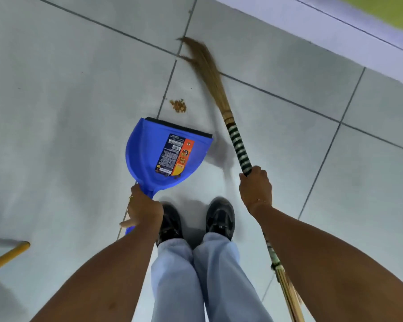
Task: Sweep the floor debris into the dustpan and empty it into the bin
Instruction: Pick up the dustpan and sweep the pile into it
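Two bare hands are both busy over a pale tiled floor (pixel 56 94). The left hand (pixel 143 209) is wrapped around the handle of a blue dustpan (pixel 149 154), which tilts forward so that its black front lip points away from the person; a printed label is stuck inside the pan, with a few brown crumbs near the label's lower end. The right hand (pixel 256 189) is closed around the striped green-and-white grip of a straw broom (pixel 238 148), whose shaft slants up and to the left, ending in blurred bristles well beyond the pan (whether they touch the tiles I cannot tell). A small pile of brown debris (pixel 178 105) lies on the floor just past the pan's lip, between that lip and the bristles, left of the broom shaft and well ahead of both hands. Below the hands stand two black shoes (pixel 220 219) under light blue trousers (pixel 196 275). At the lower left edge, a yellow stick (pixel 8 255) lies across the tiles.
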`<control>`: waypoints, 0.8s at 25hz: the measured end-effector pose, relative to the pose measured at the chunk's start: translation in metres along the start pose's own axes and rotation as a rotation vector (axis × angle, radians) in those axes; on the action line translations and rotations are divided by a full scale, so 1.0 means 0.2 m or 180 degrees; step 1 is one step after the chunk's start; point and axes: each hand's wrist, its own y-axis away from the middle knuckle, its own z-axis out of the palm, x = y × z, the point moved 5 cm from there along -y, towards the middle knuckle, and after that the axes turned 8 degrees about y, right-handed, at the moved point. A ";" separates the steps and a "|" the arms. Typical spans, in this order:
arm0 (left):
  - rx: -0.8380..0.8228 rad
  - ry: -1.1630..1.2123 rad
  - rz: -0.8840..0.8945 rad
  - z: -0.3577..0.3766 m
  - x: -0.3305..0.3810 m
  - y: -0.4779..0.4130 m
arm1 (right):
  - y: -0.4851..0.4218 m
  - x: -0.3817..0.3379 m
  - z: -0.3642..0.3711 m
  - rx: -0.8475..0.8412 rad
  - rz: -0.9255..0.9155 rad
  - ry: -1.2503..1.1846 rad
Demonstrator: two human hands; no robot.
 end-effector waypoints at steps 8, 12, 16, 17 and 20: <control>0.0323 -0.0500 0.0069 0.04 0.07 -0.34 | -0.23 0.01 0.16 -0.0401 0.0289 0.0699; 0.0485 -0.0895 0.0591 -0.01 0.06 -0.51 | -0.26 0.02 0.22 -0.0303 0.0442 0.0940; 0.0597 -0.1193 0.0990 -0.04 0.01 -0.60 | -0.27 0.04 0.27 -0.0343 0.0428 0.1400; 0.0590 -0.1210 0.1043 -0.04 -0.01 -0.63 | -0.26 0.06 0.28 -0.0375 0.0403 0.1547; 0.0579 -0.1198 0.1131 -0.06 -0.04 -0.70 | -0.21 0.13 0.32 -0.0327 0.0205 0.1863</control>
